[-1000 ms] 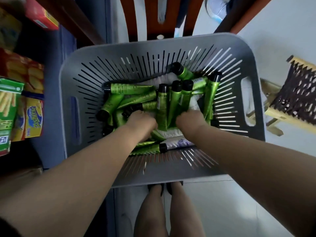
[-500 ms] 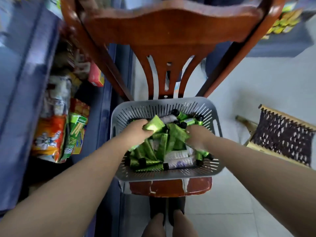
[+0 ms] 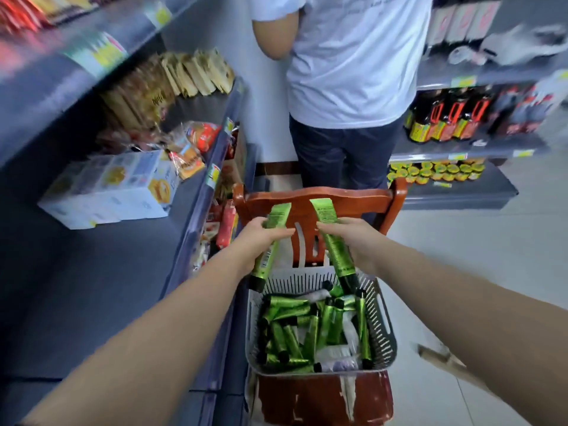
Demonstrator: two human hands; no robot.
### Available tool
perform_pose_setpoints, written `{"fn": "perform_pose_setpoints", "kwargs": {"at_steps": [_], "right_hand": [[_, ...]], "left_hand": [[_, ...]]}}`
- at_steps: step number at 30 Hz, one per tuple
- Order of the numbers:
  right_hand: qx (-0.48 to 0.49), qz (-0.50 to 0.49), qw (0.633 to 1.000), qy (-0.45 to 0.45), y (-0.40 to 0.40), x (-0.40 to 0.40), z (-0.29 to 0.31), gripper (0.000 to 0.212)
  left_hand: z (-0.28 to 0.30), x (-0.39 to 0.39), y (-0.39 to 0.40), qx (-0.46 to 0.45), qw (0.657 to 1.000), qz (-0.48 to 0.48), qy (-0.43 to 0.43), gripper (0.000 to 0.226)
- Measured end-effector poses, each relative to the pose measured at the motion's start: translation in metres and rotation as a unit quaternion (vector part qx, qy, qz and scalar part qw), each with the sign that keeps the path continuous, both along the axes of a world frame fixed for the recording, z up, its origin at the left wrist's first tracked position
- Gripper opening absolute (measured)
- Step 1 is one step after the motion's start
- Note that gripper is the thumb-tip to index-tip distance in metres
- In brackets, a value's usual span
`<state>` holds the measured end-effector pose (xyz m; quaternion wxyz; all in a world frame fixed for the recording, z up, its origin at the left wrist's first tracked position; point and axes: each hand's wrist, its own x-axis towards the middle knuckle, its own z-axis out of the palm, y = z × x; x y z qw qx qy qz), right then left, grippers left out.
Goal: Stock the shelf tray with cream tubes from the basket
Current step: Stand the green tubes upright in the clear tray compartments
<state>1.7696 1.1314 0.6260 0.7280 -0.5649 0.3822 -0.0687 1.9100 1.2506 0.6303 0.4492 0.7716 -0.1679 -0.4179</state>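
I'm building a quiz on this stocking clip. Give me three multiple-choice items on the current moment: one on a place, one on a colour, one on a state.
1. Where does the basket stand?
A. on the floor
B. on the seat of a wooden chair
C. on a shelf

2. What colour are the caps of the green tubes?
A. white
B. red
C. black

3. What are the hands doing?
A. each holds one tube above the basket
B. both are down inside the basket
C. both hang idle

Key: 1 B, the grey basket sits on the worn red-brown seat, in front of the chair's back. 2 C, the left tube and right tube both end in black caps. 3 A, the left hand and right hand each grip a tube, crimped end up, above the basket.
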Motion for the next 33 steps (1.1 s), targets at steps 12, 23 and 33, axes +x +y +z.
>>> {"fn": "perform_pose_setpoints", "kwargs": {"at_steps": [12,23,33], "right_hand": [[-0.074,0.07,0.983,-0.15,0.037,0.021,0.139,0.014],[-0.041,0.223,0.94,-0.255,0.101,0.006,0.202,0.017],[0.001,0.325,0.886,-0.33,0.197,-0.005,0.254,0.012]], "left_hand": [[0.136,-0.014,0.061,-0.189,0.972,0.095,-0.1,0.026],[0.211,-0.071,0.145,-0.291,0.909,0.235,-0.186,0.015],[0.261,-0.147,0.244,-0.314,0.846,0.355,-0.245,0.013]]}}
